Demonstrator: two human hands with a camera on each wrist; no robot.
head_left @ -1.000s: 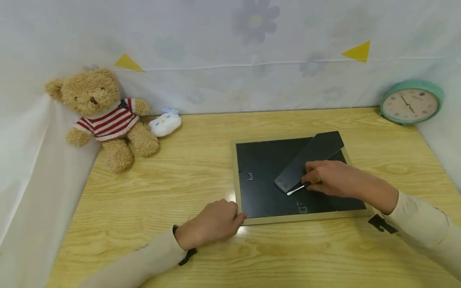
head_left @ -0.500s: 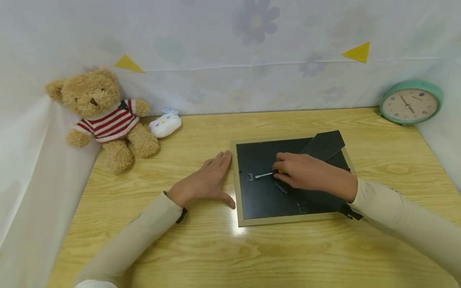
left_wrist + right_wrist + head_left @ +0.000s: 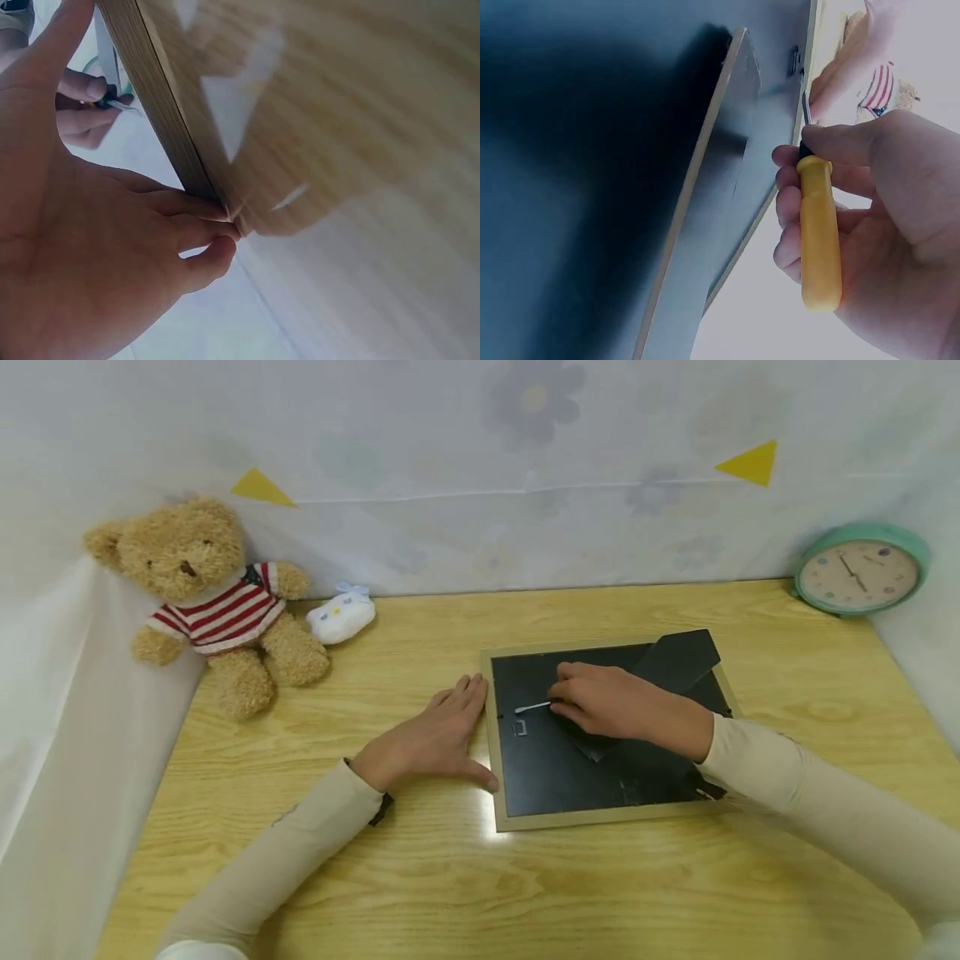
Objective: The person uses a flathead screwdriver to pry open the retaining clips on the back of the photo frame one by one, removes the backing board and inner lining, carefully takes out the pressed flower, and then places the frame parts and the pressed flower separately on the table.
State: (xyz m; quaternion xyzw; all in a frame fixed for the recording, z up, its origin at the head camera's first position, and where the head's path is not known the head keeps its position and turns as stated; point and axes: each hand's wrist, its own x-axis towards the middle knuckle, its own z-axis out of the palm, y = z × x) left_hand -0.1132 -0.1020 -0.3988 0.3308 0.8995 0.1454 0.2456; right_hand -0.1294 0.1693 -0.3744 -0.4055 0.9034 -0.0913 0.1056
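A picture frame (image 3: 555, 785) lies face down on the table, its black back panel upward inside a light wooden border. My right hand (image 3: 600, 697) grips a screwdriver (image 3: 820, 232) with a yellow handle and black collar. Its metal tip points left, close to the frame's left border and just above a small metal hanger (image 3: 521, 727). The black stand leg (image 3: 678, 660) on the back runs beneath my right hand, which partly hides it. My left hand (image 3: 435, 739) is spread flat, thumb and fingertips against the left edge of the frame; the left wrist view shows fingertips at the wooden border (image 3: 161, 105).
A teddy bear (image 3: 225, 610) in a striped shirt sits at the back left, beside a small white plush (image 3: 342, 617). The green clock (image 3: 858, 572) stands at the back right. Behind the wooden table (image 3: 420, 877) hangs a pale flowered cloth (image 3: 450, 460).
My right hand has carried the screwdriver left across the back panel, from the stand leg to near the left border. The left hand has gone from curled at the lower corner to spread along the edge.
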